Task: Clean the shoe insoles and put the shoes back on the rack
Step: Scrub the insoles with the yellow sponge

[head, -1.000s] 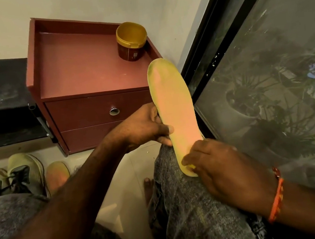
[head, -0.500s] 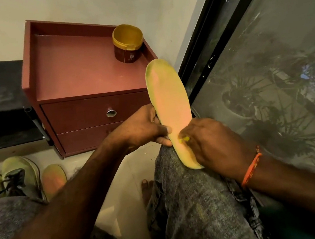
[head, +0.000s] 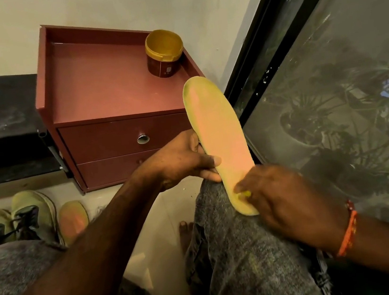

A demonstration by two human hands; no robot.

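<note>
Arms: bare to the elbow, no sleeves in view.
Right wrist: thin orange thread bracelet (head: pixel 347 233), wound in several strands, with a small red bead at its upper end.
Legs: grey mottled jeans (head: pixel 240 260), faded and speckled, over both knees.
Foot: bare toes (head: pixel 184 232), no sock.

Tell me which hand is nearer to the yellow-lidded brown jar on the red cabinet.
Left. The left hand holds the yellow foam insole at its middle, just below the yellow-lidded brown jar. The right hand works at the insole's heel end, lower and farther from the jar.
</note>
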